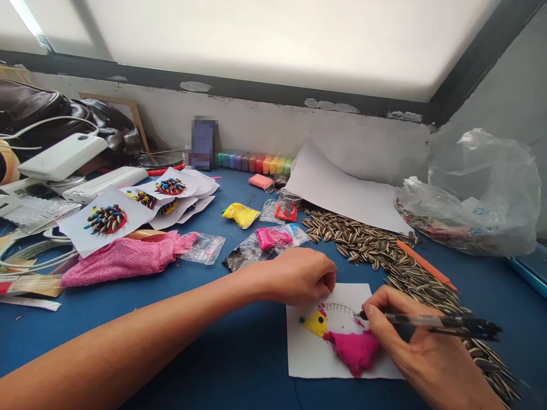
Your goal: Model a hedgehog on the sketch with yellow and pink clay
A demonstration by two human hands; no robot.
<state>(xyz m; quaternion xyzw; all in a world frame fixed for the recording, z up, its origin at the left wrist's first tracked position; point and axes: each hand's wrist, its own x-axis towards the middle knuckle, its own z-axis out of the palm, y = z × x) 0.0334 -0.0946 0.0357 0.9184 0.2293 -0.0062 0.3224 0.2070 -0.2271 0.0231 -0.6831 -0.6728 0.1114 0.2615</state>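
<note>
A white paper card [301,359] lies on the blue tabletop in front of me. On it are a yellow clay patch [316,324] with a dark dot, a magenta clay patch [355,350] and rows of small curved pen marks. My right hand [421,341] grips a black pen [444,326], its tip at the card near the drawn marks. My left hand [301,276] rests at the card's upper left edge, fingers curled under; whether anything is in them is hidden.
Sunflower seeds [354,233] spread behind and right of the card, with an orange marker [423,265] on them. Bagged clay, yellow [241,215] and pink [273,238], lies behind. Seed-decorated cards [105,222] and a pink cloth [123,262] are left; a plastic bag [491,199] stands right.
</note>
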